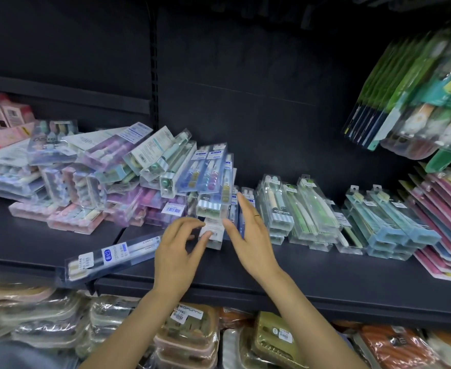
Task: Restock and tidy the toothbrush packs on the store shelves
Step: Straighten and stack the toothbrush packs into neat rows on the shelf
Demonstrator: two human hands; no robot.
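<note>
Two hands reach over the shelf toward a small clear pack lying at the foot of a leaning heap of toothbrush packs. We take this pack as our landmark. Our left hand sits just left of it, fingers loosely curled, with the fingertips touching its near end; we cannot tell whether they actually pinch it. Our right hand stands just right of the pack, fingers straight and together, holding nothing; a ring shows on one finger. Left of the pack and nearer the shelf edge, a long dark pack lies tilted, overhanging the edge. Right of the pack, tidy stacks of clear packs sit in rows. Below, wrapped goods fill the lower shelf.
</note>
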